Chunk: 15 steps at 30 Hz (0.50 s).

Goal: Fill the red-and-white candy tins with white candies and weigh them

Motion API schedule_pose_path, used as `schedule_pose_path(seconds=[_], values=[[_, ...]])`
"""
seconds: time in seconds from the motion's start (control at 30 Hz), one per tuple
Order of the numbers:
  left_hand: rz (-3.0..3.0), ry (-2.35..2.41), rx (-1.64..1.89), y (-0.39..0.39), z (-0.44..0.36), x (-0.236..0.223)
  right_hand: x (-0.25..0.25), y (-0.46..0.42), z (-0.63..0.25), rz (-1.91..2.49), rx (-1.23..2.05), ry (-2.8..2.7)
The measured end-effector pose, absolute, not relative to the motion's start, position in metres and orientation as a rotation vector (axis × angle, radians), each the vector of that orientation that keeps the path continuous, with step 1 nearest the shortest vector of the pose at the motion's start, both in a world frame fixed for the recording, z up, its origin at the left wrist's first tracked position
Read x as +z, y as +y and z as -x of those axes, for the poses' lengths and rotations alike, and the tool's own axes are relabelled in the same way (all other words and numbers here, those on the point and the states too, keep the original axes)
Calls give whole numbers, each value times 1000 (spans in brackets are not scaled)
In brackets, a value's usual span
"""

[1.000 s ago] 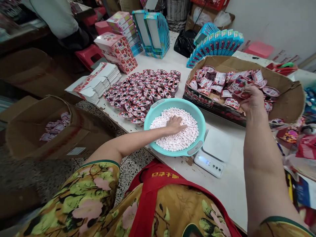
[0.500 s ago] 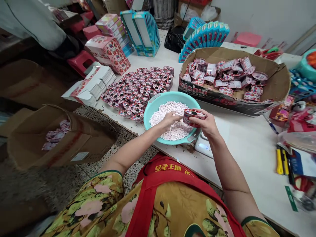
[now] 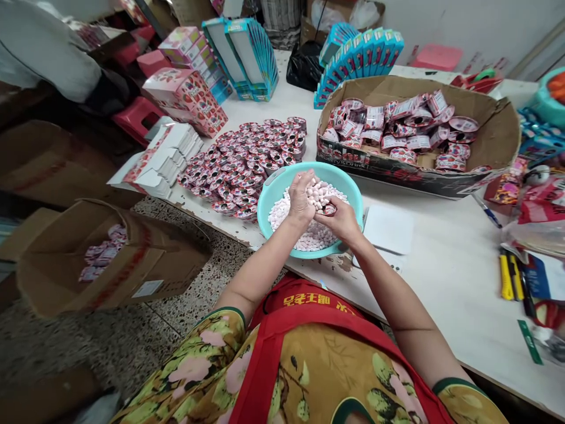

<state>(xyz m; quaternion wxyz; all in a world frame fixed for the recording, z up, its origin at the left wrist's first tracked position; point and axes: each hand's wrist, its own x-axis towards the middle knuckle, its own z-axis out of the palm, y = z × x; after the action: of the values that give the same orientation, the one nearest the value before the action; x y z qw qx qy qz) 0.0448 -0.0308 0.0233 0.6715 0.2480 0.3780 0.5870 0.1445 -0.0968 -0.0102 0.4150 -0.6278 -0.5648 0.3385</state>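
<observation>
A turquoise basin [image 3: 265, 206] is part full of small pale pink-white candies [image 3: 311, 240]. Over it, my left hand [image 3: 301, 203] is curled around a heap of these candies, tilted toward the small box in my other hand. My right hand [image 3: 343, 221] grips this small red-and-white printed box [image 3: 328, 209], whose opening faces up under the heap. Fingers and candies hide most of the box. Just right of the basin lies a white scale [image 3: 388, 229], its display partly covered by my right forearm.
Rows of similar printed boxes [image 3: 247, 159] stand left of the basin, beside stacked flat cartons [image 3: 170, 156]. An open cardboard box [image 3: 494, 129] behind holds more boxes. Cutters [image 3: 507, 277] lie on the right. A large carton [image 3: 154, 253] stands on the floor at left.
My left hand has come up from the basin with a handful of candies to the box. My right hand has lowered the box leftward over the basin, uncovering the scale's plate.
</observation>
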Motion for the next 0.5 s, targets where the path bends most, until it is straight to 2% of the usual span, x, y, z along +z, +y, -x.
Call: schedule_pose_path(seconds=[0.5], values=[[-694, 934, 1226, -19, -51, 27, -4, -83, -149, 1701, 859, -1369]])
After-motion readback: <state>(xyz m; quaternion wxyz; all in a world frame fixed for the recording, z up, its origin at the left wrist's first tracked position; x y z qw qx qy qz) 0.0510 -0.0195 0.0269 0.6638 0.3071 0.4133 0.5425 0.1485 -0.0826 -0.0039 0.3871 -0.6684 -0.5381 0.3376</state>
